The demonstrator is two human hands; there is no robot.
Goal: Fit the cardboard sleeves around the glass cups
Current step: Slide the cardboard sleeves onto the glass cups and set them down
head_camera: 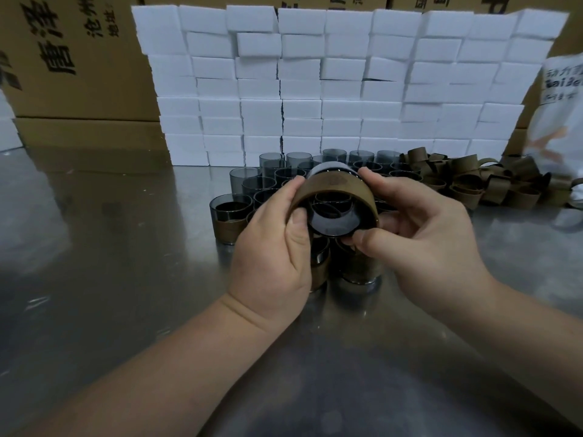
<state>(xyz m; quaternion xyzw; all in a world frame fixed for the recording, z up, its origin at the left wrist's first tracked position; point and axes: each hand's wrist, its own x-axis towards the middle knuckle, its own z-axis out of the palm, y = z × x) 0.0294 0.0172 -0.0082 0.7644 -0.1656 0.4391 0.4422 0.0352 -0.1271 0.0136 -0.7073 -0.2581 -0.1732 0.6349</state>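
I hold a smoky glass cup (331, 216) on its side above the table, its open mouth facing me. A brown cardboard sleeve (334, 184) wraps around it. My left hand (271, 247) grips the sleeve and cup from the left, thumb on the rim. My right hand (419, 228) grips them from the right, thumb at the lower rim. Behind stand several bare glass cups (274, 175). A sleeved cup (230, 216) stands at the left, and more sleeved cups (359, 266) sit partly hidden under my hands. A heap of loose sleeves (467, 181) lies at the right.
The steel table (110, 247) is shiny and reflective. A wall of white foam blocks (331, 86) stands behind the cups. Cardboard cartons (72, 58) rise at the back left. A white printed bag (561, 121) stands at the far right.
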